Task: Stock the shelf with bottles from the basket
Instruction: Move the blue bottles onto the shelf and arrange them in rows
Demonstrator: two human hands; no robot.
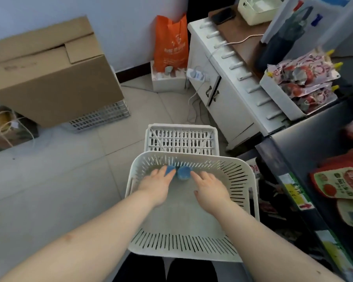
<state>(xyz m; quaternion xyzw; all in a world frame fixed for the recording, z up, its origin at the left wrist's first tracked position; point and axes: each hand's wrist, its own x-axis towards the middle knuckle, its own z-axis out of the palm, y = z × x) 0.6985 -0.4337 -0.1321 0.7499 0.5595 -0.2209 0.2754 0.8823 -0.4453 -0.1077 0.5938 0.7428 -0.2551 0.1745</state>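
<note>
At the far left a brown bag (pixel 7 129) tied with string sits on the tiled floor, next to a large cardboard box (pixel 49 70) that rests on a white slotted crate (pixel 102 116). Further right, against the wall, an orange bag (pixel 171 42) stands in a small white box (pixel 167 81). In the middle, a pale slotted basket (pixel 181 246) lies directly below the camera, with a second white crate (pixel 181 137) just behind it. Both bare forearms reach into the basket. The left hand (pixel 157 185) has its fingers stretched forward and close together, with the fingertips touching the left blue-capped bottle (pixel 171 171) at the basket's far wall; whether the thumb is round it cannot be told. The right blue-capped bottle (pixel 183 173) stands beside it (only the two caps show clearly, nearly touching each other). The right hand (pixel 210 190) also has its fingers extended and together, with the fingertips just beside the right cap and nothing gripped. To the right of the basket a white cabinet (pixel 222 96) carries a dark phone (pixel 223 16) and a trailing cable. Nearest the right edge is the dark shelf (pixel 306 135), holding red-and-white snack packs (pixel 302 80) in a tray on top and red pouches (pixel 342 182) lower down.
</note>
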